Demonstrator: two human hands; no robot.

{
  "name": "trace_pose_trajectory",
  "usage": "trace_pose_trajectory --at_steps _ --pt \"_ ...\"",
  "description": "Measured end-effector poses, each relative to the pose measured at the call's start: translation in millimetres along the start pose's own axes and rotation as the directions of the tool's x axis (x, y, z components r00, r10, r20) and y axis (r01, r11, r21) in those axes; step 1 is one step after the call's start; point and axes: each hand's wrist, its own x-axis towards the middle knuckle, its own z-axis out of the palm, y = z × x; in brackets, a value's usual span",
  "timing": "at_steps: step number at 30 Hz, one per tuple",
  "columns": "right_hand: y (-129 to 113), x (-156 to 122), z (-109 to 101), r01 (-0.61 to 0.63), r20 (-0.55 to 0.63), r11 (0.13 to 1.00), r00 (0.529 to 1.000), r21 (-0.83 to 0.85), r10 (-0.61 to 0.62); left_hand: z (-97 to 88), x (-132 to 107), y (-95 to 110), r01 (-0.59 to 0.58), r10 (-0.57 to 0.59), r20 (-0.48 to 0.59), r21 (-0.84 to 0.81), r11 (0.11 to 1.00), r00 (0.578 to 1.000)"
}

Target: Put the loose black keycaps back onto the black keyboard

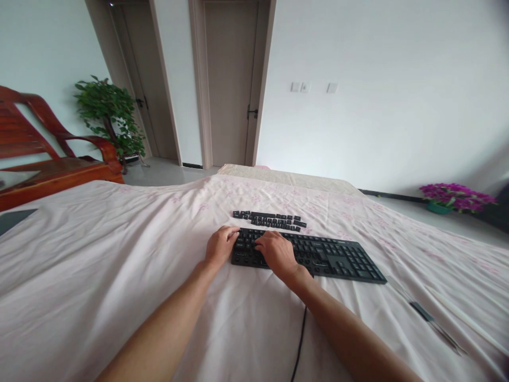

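Observation:
A black keyboard (338, 257) lies on a pale pink flowered sheet (119, 265). My left hand (220, 245) curls round the keyboard's left end and holds it. Over the left half of the keys rests my right hand (277, 252), fingers bent down and pressed together onto the keys. What they pinch, if anything, is hidden. Just beyond the keyboard, several loose black keycaps (270, 219) lie in rows on the sheet. The keyboard's black cable (300, 339) runs toward me between my forearms.
A thin metal tool with a dark grip (431, 318) and a pale stick (465, 318) lie on the sheet at the right. A red wooden chair (51, 159) and a green plant (109, 114) stand far left, purple flowers (457, 196) far right, doors behind.

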Motion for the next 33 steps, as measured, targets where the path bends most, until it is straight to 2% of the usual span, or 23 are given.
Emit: trace_pose_trajectory --at_steps 8,20,27,33 --pt "-5.3 2.1 7.3 0.089 0.022 0.988 0.996 -0.126 -0.087 -2.1 0.0 1.2 -0.005 0.004 0.022 0.032 0.999 1.0" --pt "-27.4 3.8 -4.1 0.225 0.144 0.935 0.971 -0.274 -0.191 -2.9 -0.9 3.7 -0.013 0.011 0.036 0.055 0.998 0.999" --pt "-28.0 -4.2 -3.3 0.181 0.143 0.951 0.979 -0.25 -0.149 -1.2 -1.0 0.2 -0.036 0.036 0.017 0.041 0.998 0.999" --pt "-32.9 -15.7 -1.2 0.214 0.131 0.944 0.974 -0.251 -0.186 -2.5 -1.3 3.0 -0.025 0.023 0.022 0.061 0.998 0.999"
